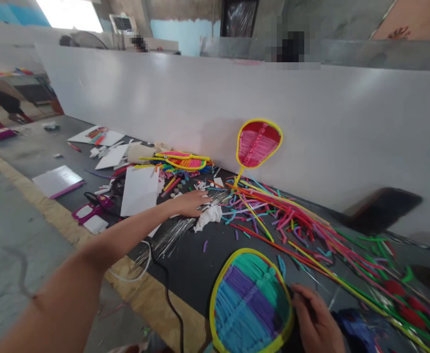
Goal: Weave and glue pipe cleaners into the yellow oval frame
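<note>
My left hand (191, 203) stretches out over a bundle of thin metal wires (169, 235), its fingers extended flat beside a crumpled white tissue (208, 216). Close to me, my right hand (318, 318) grips the right edge of a hand fan (251, 299) made of pipe cleaners, with a yellow rim and teal, purple and blue bands. The fan's lower end is cut off by the frame. A second fan (259, 144), pink and red with a yellow rim, leans upright against the white partition. More yellow-rimmed pieces (185, 161) lie stacked behind my left hand.
Loose coloured pipe cleaners (292, 211) spread over the dark table on the right. A black phone (384, 211) leans on the white partition (163, 98). White card (139, 191), a purple device (90, 210) and a black cable (169, 294) lie leftward. People are partly visible beyond.
</note>
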`<state>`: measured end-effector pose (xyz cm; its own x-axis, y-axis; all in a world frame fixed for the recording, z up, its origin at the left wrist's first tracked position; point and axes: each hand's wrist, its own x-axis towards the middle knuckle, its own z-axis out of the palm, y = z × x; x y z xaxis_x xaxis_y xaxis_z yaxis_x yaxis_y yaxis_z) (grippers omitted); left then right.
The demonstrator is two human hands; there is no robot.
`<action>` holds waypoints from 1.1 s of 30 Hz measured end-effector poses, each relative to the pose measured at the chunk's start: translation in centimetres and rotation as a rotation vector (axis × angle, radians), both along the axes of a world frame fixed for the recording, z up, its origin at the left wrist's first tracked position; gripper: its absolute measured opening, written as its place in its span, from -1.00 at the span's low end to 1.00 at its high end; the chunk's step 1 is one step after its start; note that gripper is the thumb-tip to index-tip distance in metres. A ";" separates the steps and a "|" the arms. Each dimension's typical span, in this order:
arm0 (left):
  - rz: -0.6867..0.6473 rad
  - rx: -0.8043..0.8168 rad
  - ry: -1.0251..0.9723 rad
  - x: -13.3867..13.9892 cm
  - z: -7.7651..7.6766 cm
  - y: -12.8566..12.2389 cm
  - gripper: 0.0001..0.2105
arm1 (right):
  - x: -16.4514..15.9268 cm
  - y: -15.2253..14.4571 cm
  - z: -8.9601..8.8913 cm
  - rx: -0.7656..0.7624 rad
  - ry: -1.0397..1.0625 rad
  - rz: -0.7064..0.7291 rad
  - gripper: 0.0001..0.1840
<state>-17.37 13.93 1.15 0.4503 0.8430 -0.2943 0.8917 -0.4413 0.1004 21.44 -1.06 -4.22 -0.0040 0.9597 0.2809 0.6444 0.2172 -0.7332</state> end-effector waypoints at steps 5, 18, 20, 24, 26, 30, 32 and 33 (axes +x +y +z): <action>0.049 -0.008 0.026 0.4 0.4 -0.2 -0.46 | 0.1 0.1 0.1 -0.002 0.009 0.013 -0.70; -0.083 0.276 -0.025 5.7 2.4 0.9 -0.45 | -0.5 0.0 -0.4 0.014 0.081 0.058 -0.80; -0.242 0.284 -0.070 9.3 1.9 1.7 -0.35 | -0.5 0.0 -0.4 0.027 0.094 0.055 -0.82; -0.336 0.265 -0.011 16.0 0.4 4.5 -0.19 | -0.6 0.0 -0.5 0.062 0.115 0.040 -0.83; -0.323 0.262 0.027 18.3 0.0 6.5 -0.24 | -0.7 0.1 -0.4 0.072 0.128 0.043 -0.84; -0.194 0.226 0.029 20.9 0.0 10.4 -0.20 | -1.1 0.3 -0.1 0.059 0.174 0.061 -0.84; -0.186 0.194 0.031 21.7 0.2 11.9 -0.29 | -1.1 0.3 0.0 0.041 0.194 0.064 -0.83; -0.188 0.188 0.027 21.9 0.3 12.5 -0.40 | -1.2 0.3 0.0 0.032 0.201 0.065 -0.83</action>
<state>4.55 26.38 1.50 0.5984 0.7861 -0.1548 0.7934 -0.6083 -0.0221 20.28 -0.77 -4.20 -0.0068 0.9499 0.3125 0.4697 0.2789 -0.8376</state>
